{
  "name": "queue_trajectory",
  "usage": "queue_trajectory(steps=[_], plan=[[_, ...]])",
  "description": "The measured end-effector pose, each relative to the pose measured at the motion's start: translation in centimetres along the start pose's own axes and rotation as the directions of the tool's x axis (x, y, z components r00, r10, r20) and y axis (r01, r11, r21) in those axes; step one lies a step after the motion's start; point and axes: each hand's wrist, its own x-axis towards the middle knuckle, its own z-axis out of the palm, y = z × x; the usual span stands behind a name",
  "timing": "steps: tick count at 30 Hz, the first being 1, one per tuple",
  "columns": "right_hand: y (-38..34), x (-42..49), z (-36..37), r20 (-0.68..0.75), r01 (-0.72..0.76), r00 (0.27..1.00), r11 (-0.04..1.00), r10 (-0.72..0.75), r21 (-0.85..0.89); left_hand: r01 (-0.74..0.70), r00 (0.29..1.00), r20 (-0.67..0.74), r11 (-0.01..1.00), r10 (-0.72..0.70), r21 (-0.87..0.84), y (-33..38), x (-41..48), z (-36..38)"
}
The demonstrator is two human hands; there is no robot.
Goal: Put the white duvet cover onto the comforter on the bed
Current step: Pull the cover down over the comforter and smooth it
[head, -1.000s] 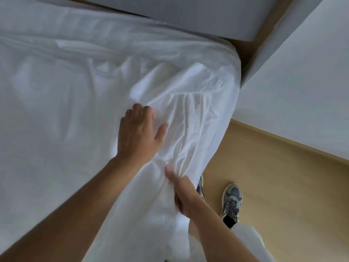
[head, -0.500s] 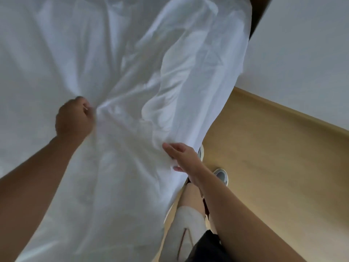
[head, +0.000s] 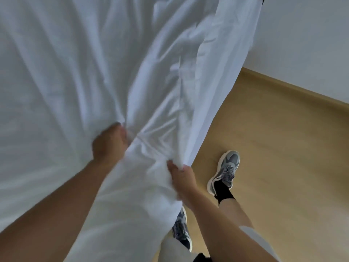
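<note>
Both hands now clutch the white duvet cover [head: 113, 63], which fills the left and far scene. The left hand [head: 109, 142] keeps its fistful, while the right hand [head: 181, 178], loose half a second ago, grips the near right edge, likely for a pull.

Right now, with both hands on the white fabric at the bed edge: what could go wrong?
1. The duvet cover hangs down over one shoe; a step could pin it or trip the person.
2. The left hand and right hand each grip a small bunch close together; a hard pull may twist the fabric rather than spread it.
3. The hanging edge could drag on the floor.
</note>
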Motion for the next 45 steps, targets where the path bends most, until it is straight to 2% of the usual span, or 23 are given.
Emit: queue_trajectory(steps=[2,3,5,7,9,11,13,14,16,18,19,20,22,24,26,29,31,32,34,37,39,43,45], plan=[[1.9,-0.4,0.2,0.092,0.013,0.995,0.992,-0.025,0.126,0.047,0.998,0.042,0.98,-0.04,-0.195,-2.3,0.0,-1.1],[2.9,-0.8,0.3,0.178,0.027,0.982,0.984,-0.058,0.173,-0.003,0.99,0.134,0.967,0.039,-0.257,-2.9,-1.1,-1.3],[4.9,-2.6,1.3,0.328,0.025,0.941,0.985,-0.081,0.172,-0.18,0.918,0.313,0.959,0.244,-0.218,-3.8,-5.4,-0.3],[7.4,-4.9,3.8,0.362,-0.003,0.932,0.999,-0.009,0.032,-0.305,0.85,0.412,0.945,0.328,-0.121,-5.9,-10.3,1.6],[9.8,-7.0,6.3,0.353,-0.022,0.935,1.0,0.025,-0.013,-0.281,0.903,0.332,0.959,0.274,-0.026,-9.3,-12.1,2.1],[12.0,-8.2,7.5,0.364,-0.007,0.931,1.0,0.002,0.013,-0.136,0.984,0.122,0.989,0.127,0.061,-12.9,-10.9,1.1],[13.6,-9.0,7.9,0.361,0.002,0.932,0.999,-0.018,0.046,0.04,0.997,-0.066,0.999,-0.04,0.003,-15.2,-9.9,-1.2],[14.5,-9.0,8.0,0.35,-0.007,0.937,0.997,-0.021,0.08,0.086,0.993,-0.075,0.991,-0.094,-0.102,-15.6,-10.5,-2.0],[16.0,-8.9,8.3,0.317,-0.048,0.948,0.987,-0.004,0.155,0.072,0.992,0.123,0.958,-0.039,-0.276,-14.8,-13.5,-1.8],[17.1,-8.8,8.6,0.289,-0.058,0.957,0.981,0.003,0.184,-0.063,0.889,0.423,0.963,0.174,-0.262,-13.5,-18.5,0.7],[17.8,-8.6,8.6,0.272,-0.043,0.962,0.98,-0.011,0.194,-0.161,0.84,0.473,0.955,0.266,-0.251,-13.1,-20.6,2.1],[18.5,-8.4,8.5,0.255,-0.023,0.967,0.978,-0.031,0.206,-0.221,0.833,0.455,0.943,0.314,-0.247,-13.4,-21.9,3.2],[19.6,-8.4,8.3,0.233,0.025,0.97,0.982,-0.068,0.185,-0.204,0.93,0.258,0.952,0.261,-0.227,-15.7,-22.0,3.9],[20.3,-9.2,8.0,0.277,0.09,0.955,0.992,-0.11,0.084,-0.041,0.999,-0.015,0.991,0.04,-0.129,-18.9,-20.5,2.8],[21.5,-10.2,7.8,0.36,0.15,0.924,0.989,-0.133,-0.02,0.125,0.977,-0.15,0.979,-0.149,-0.16,-21.3,-20.6,1.6],[24.2,-12.4,8.0,0.41,0.143,0.905,0.989,-0.113,-0.042,0.175,0.982,0.118,0.938,-0.145,-0.3,-21.2,-24.9,2.3],[26.3,-13.7,9.0,0.434,0.102,0.897,0.994,-0.08,-0.029,0.11,0.931,0.364,0.961,-0.011,-0.253,-20.8,-29.2,4.5],[27.3,-14.4,9.6,0.449,0.074,0.891,0.997,-0.062,-0.01,0.035,0.921,0.385,0.969,0.064,-0.245,-21.2,-30.9,5.8],[29.6,-15.8,11.0,0.453,0.036,0.89,0.999,-0.049,0.037,-0.008,0.953,0.291,0.966,0.085,-0.258,-22.8,-33.2,6.8],[33.0,-17.4,13.1,0.457,0.066,0.886,0.997,-0.075,0.035,0.086,0.996,0.01,0.976,-0.086,-0.198,-27.2,-32.9,6.2],[35.7,-18.4,14.9,0.478,0.107,0.875,0.994,-0.078,-0.033,0.152,0.985,-0.06,0.976,-0.164,-0.158,-30.3,-32.8,5.0],[41.0,-19.8,18.8,0.419,0.032,0.907,0.999,-0.041,0.03,0.154,0.927,0.373,0.942,-0.034,-0.297,-33.3,-36.8,5.6],[42.6,-20.4,20.4,0.249,0.002,0.968,0.995,-0.027,0.099,-0.06,0.887,0.427,0.961,0.176,-0.271,-35.1,-40.0,8.0]])
